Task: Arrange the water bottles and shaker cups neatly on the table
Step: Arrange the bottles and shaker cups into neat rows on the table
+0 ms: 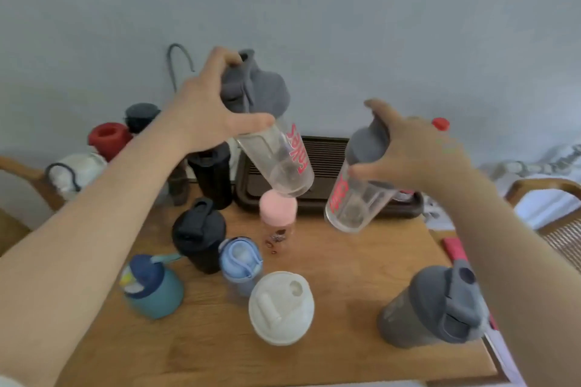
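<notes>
My left hand (207,110) grips the grey lid of a clear shaker cup (276,160) with red lettering, held tilted in the air above a pink-lidded bottle (278,214). A second clear shaker cup (355,201) with a grey lid hangs tilted from my right hand (415,157), over the table's right middle. On the wooden table (345,261) stand a black shaker (198,236), a light blue bottle (240,261), a teal bottle with a navy lid (151,289), a white-lidded cup (281,306) and a grey shaker (430,308).
A dark brown slatted tray (320,154) sits at the table's back against the wall. At the back left are a tall black bottle (213,176), a red bottle (108,138), a dark-lidded bottle (141,116) and a white bottle (75,173). Wooden chairs flank both sides.
</notes>
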Demonstrator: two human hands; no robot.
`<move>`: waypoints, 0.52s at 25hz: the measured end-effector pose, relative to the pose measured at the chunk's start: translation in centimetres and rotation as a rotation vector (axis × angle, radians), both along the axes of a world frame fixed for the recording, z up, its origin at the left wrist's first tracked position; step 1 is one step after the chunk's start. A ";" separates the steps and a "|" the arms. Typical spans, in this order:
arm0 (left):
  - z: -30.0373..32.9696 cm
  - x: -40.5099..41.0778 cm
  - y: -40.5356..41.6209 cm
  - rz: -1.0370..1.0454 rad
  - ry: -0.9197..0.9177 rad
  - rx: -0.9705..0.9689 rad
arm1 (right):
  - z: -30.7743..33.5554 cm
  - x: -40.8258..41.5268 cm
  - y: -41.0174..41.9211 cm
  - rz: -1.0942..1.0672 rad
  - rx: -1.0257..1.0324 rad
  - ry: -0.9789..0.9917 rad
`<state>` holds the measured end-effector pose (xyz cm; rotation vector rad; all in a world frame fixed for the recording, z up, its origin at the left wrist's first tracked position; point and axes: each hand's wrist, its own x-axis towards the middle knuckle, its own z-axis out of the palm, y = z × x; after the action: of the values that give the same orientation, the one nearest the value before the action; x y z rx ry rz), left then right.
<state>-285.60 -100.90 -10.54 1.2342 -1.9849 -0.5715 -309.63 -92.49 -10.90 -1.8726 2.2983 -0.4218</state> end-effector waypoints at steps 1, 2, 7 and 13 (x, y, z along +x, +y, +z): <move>0.9 2.0 0.5 0.043 0.028 -0.017 | 1.5 0.9 -0.7 0.046 -0.052 -0.054; 1.6 3.7 0.9 0.090 0.037 -0.037 | 2.5 1.9 -1.3 0.080 -0.102 -0.124; 0.8 9.7 0.4 0.237 -0.028 -0.068 | 1.8 9.3 -6.1 0.180 -0.253 -0.226; -2.7 10.5 -3.1 0.124 -0.161 0.006 | -4.1 16.2 -9.7 0.258 -0.042 0.005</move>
<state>-275.07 -103.96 -13.27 1.4345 -2.0216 -0.4283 -293.45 -102.20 -14.95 -2.1547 2.0263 -0.4323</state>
